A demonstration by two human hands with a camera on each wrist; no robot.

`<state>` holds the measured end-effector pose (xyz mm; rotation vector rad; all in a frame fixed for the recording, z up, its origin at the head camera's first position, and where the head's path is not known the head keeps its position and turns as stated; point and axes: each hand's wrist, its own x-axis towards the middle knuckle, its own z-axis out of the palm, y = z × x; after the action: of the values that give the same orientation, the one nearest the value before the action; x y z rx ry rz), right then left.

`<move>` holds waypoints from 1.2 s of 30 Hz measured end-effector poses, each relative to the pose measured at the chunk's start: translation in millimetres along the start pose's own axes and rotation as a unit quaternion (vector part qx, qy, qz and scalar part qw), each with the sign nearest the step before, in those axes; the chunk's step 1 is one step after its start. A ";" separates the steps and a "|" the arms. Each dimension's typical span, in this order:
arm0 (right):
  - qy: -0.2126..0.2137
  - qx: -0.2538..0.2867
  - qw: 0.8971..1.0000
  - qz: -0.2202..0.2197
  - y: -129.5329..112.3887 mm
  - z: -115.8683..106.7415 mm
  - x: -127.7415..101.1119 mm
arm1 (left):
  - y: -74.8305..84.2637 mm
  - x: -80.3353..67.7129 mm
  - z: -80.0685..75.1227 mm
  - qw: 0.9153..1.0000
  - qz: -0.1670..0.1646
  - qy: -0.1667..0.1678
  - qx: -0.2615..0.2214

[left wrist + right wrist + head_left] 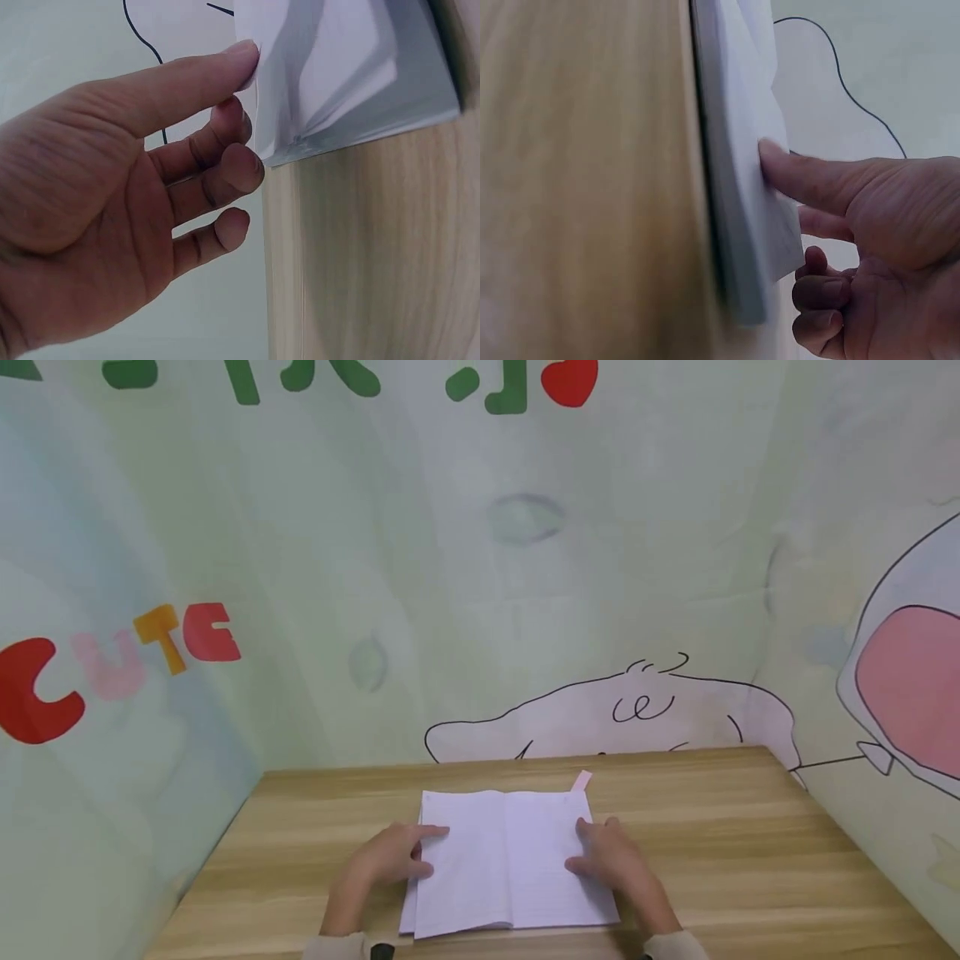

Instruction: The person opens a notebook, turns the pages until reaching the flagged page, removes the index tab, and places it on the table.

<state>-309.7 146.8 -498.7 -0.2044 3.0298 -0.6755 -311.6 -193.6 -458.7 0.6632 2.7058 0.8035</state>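
An open white notebook [510, 852] with faintly lined pages lies on the wooden table [750, 860], near its front edge. My left hand [393, 856] rests at the left page's outer edge. In the left wrist view one straight fingertip touches the edge of a lifted sheet [337, 67], and the other fingers [232, 169] hang loosely curled and hold nothing. My right hand [611, 860] lies on the right page. In the right wrist view one straight finger [780, 161] presses on the top sheet [735, 150], with the other fingers curled beside the page's edge.
A small pink tab [582, 781] sticks out from the notebook's top right corner. Pale green cartoon-printed walls enclose the table at the back and on both sides. Bare wood shows left, right and behind the notebook.
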 end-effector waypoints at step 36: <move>0.029 0.008 1.000 0.009 -16.0 -6.5 -7.3 | -3.9 2.3 0.5 0.999 0.027 -0.018 -0.015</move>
<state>-300.9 136.2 -486.0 -0.1612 3.0756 -0.7160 -314.9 -195.2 -461.6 0.7408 2.6489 0.8343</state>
